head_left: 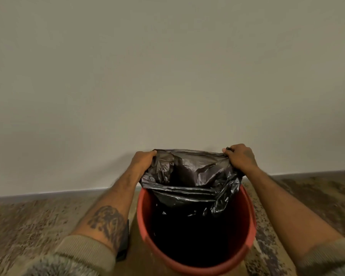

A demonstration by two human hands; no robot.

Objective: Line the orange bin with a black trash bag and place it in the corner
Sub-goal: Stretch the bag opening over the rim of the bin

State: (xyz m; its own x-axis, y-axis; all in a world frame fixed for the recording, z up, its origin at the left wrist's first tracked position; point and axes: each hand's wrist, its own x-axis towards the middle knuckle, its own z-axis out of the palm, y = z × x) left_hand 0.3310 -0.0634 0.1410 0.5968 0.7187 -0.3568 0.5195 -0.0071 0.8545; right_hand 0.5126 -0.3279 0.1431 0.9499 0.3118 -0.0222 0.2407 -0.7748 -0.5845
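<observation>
hands first: your left hand is closed on the left side of the black trash bag, its grip bunched around the plastic at the mouth's edge, and your right hand pinches the opposite edge with fingers curled tight and the thumb on top. between them you hold the mouth of the bag stretched wide and raised above the orange bin. the lower part of the bag hangs down inside the bin, where it fills the interior with dark plastic; the upper part stands crumpled above the rim, and on the right side some of it drapes over the rim. the near rim of the bin is bare orange, not covered by the bag. the bin stands upright on the floor, which is mottled brown and tan, directly below you and near the pale wall. a dark baseboard runs along the foot of that wall. both your forearms are bare, the left one tattooed, with ribbed beige cuffs pushed up toward the elbows. a dark flat object shows just beside your left forearm; you cannot tell what it is.
</observation>
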